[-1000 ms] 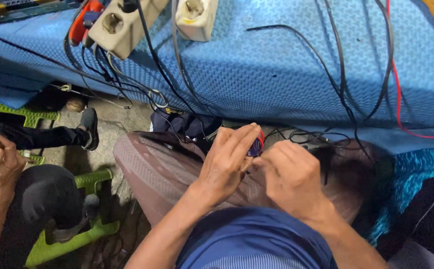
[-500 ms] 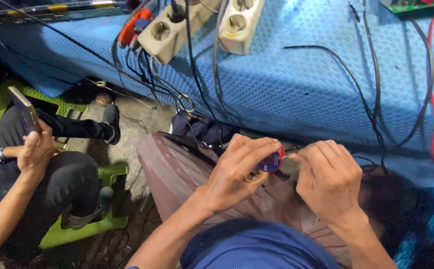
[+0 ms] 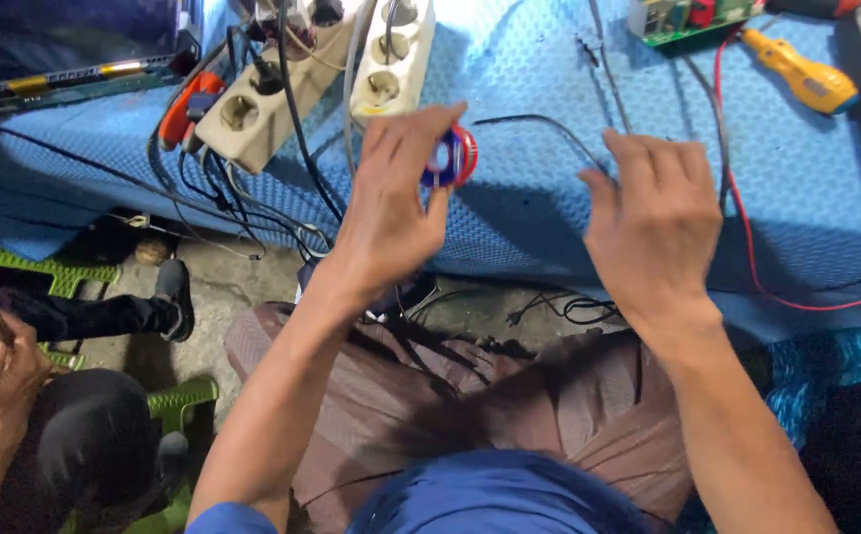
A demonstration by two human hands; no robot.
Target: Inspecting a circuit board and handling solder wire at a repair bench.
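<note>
Evidently the left hand (image 3: 391,203) pinched a small red and blue spool (image 3: 450,156) between thumb and fingertips, holding it up over the blue-covered counter (image 3: 510,213), just below the white power strip (image 3: 391,59), so its open middle faced the person. The right hand (image 3: 653,213) hovered near it with its grip spread and empty, fingers loosely curled above a thin black wire (image 3: 539,124) on the counter. Farther right lay a yellow screwdriver (image 3: 806,74). At the left edge another person's hand (image 3: 0,371) held a phone.
</note>
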